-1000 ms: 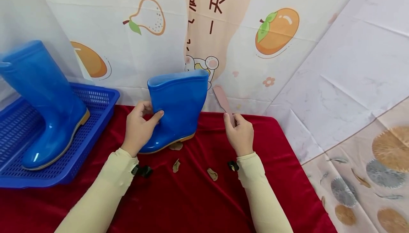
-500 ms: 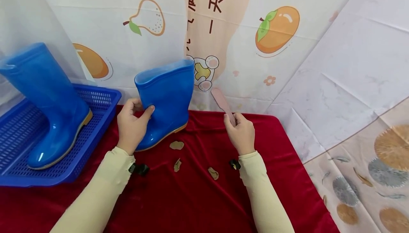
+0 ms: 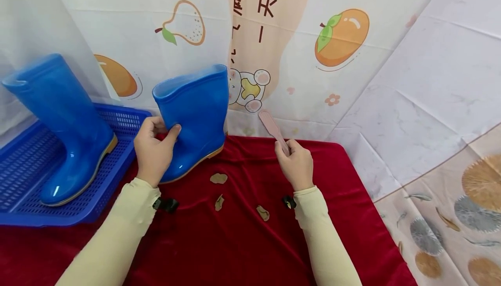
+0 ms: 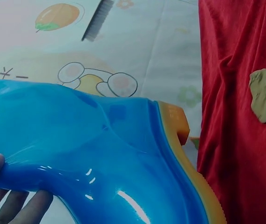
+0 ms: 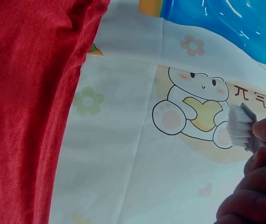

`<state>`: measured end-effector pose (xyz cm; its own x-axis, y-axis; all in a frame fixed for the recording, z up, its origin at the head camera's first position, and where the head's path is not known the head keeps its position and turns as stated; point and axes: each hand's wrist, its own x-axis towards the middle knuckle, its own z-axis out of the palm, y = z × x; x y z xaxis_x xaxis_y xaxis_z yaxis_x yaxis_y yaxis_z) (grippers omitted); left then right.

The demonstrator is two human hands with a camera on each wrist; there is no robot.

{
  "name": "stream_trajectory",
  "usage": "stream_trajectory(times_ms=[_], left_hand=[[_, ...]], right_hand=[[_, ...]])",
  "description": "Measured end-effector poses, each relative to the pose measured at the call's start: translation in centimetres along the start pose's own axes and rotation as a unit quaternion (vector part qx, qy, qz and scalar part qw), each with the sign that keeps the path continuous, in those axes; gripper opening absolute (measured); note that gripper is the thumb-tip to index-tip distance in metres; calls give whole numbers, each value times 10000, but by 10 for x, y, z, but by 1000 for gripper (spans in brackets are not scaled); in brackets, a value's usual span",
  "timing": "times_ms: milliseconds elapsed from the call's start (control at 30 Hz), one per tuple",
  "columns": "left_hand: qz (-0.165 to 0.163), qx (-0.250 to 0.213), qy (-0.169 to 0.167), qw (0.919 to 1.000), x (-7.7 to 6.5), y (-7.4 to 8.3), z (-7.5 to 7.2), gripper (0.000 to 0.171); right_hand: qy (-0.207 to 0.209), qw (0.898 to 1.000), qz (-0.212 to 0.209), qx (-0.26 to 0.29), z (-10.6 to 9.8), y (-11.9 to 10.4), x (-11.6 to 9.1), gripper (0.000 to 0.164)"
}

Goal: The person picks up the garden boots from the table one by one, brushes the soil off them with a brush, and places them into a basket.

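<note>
A blue rubber boot (image 3: 195, 112) with a yellow-orange sole stands tilted over the red cloth, its toe toward the lower left. My left hand (image 3: 154, 153) grips its shaft from the left, the thumb on the near side. In the left wrist view, the glossy boot (image 4: 109, 149) shows its heel and the curled fingers below it. Right of the boot and apart from it, my right hand (image 3: 296, 164) holds a pink brush (image 3: 270, 123) by the handle, head up and leaning left. White bristles show on the brush (image 5: 240, 127) in the right wrist view.
A second blue boot (image 3: 74, 125) stands in a blue perforated basket (image 3: 135, 114) on the left. Brown flat pieces (image 3: 218, 178) lie on the red cloth (image 3: 219, 251) between the arms. A white printed curtain (image 3: 289, 59) hangs right behind the table.
My left hand has carried the boot leftward and tilted it further, uncovering a brown piece on the cloth. My right hand with the brush has hardly moved.
</note>
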<state>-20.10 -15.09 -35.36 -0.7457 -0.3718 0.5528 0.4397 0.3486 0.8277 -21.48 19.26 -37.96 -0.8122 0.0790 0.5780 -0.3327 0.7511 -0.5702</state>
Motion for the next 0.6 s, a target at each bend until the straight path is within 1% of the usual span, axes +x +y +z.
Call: stream_trajectory(times_ms=[167, 300, 367, 500, 600], left_hand=[[115, 161, 339, 9992, 7, 3, -11, 28], [155, 226, 666, 9974, 16, 5, -23, 25], [145, 141, 835, 9963, 21, 7, -30, 23], [66, -172, 1149, 9932, 32, 12, -43, 20], [-74, -399, 1318, 9905, 41, 16, -54, 21]], right_hand=[[-32, 10000, 39, 0, 1, 0, -1, 40], [-58, 9999, 84, -45, 2, 0, -1, 39], [-75, 9999, 91, -58, 3, 0, -2, 39], [-116, 9999, 83, -75, 3, 1, -1, 39], [-141, 9998, 73, -94, 4, 1, -1, 39]])
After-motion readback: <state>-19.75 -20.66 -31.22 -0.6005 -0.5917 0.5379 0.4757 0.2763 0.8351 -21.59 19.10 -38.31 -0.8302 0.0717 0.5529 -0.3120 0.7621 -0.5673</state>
